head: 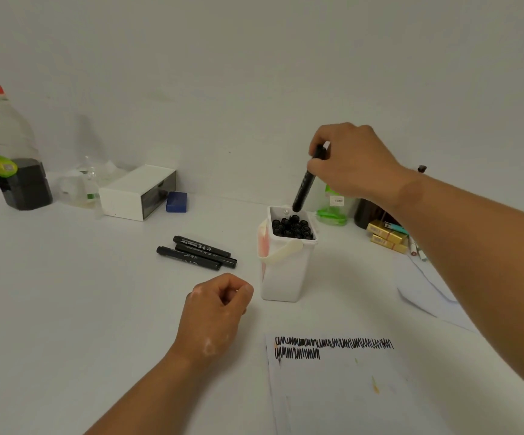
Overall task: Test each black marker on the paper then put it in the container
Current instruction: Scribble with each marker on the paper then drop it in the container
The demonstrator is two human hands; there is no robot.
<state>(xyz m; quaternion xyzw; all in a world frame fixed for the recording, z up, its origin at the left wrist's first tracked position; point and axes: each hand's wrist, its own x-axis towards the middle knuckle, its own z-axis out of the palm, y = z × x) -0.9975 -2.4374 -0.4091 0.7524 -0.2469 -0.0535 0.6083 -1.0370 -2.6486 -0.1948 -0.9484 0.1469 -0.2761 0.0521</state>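
Right hand (348, 161) grips a near-upright marker (304, 186) poised over the container's (282, 277) far rim; left hand (220, 306), curled and empty, rests left of the container.

Looks like a makeshift desk in a home or small office; hard to tell which. Shows in a plain white table (66, 293) set against a bare white wall (254, 58). Cluttered along the back with a red-capped bottle (9, 152) of dark liquid, a white desktop drawer box (135, 193) and small yellow packs (386, 235), with scribbled paper (348, 387) in front.
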